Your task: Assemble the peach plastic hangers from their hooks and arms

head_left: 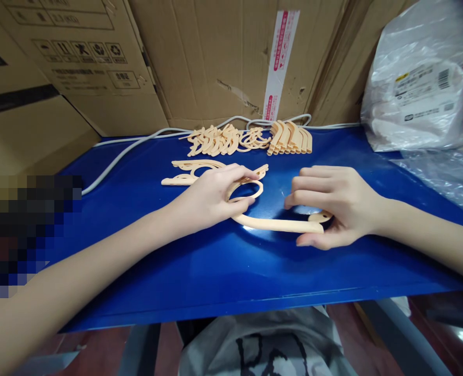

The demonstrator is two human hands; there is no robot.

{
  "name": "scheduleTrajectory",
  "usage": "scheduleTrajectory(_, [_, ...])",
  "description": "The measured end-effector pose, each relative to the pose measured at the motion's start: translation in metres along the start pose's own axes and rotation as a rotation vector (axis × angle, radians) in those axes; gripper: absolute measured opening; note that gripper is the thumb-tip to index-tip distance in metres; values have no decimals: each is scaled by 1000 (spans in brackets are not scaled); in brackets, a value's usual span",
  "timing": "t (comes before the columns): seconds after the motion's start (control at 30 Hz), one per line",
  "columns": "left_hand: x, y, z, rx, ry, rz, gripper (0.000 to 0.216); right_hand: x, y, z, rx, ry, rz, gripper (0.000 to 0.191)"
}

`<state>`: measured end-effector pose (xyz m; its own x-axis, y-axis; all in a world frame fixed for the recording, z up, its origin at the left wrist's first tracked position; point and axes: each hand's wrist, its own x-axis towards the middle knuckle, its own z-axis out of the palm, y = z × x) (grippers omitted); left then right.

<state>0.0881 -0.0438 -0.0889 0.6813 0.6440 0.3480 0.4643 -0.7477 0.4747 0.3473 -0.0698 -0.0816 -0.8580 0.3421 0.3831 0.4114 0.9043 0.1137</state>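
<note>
A curved peach plastic part with a ring at one end lies on the blue board. My left hand grips its ring end, fingers curled round the ring. My right hand pinches the other end, thumb below and fingers bent over it. Both hands rest on the board's middle.
Another flat peach piece lies just beyond my left hand. A row of peach parts sits at the board's far edge beside a white cable. Cardboard boxes stand behind. A plastic bag is at the right.
</note>
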Motion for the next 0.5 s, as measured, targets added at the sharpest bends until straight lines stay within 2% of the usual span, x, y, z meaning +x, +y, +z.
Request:
scheduleTrajectory(0.17, [0,0,2,-9,57,-69,32,-1,5,-2,12,22,38,42])
scheduleTrajectory(0.4, [0,-2,2,12,91,-91,31,0,3,-14,-181,9,143,45])
scheduleTrajectory(0.5, [0,-2,2,26,103,-84,31,1,3,-15,-98,-20,124,43])
